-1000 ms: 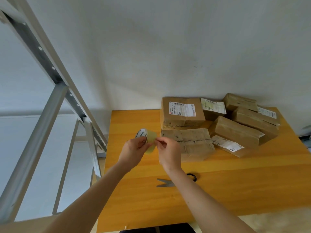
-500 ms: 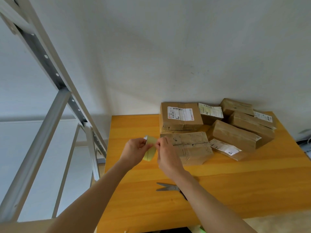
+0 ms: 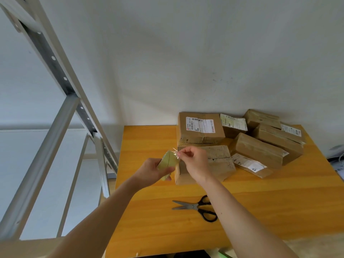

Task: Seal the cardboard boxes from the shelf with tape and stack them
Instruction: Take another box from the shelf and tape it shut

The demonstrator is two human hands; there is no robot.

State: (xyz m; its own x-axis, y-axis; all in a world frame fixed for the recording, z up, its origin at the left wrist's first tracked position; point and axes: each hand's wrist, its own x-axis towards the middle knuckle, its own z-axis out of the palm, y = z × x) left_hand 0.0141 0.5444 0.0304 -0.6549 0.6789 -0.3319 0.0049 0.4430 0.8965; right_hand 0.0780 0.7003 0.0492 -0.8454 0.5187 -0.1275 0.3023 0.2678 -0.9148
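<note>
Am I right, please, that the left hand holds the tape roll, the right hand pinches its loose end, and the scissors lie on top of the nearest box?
Not quite. The head view shows the scissors lying on the table, nearer than the nearest box. The rest holds: the left hand holds the tape roll and the right hand pinches its loose end.

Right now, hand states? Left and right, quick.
Left hand: closed around the tape roll.
Right hand: fingertips pinched on the loose tape end, pulled just off the roll.
</note>
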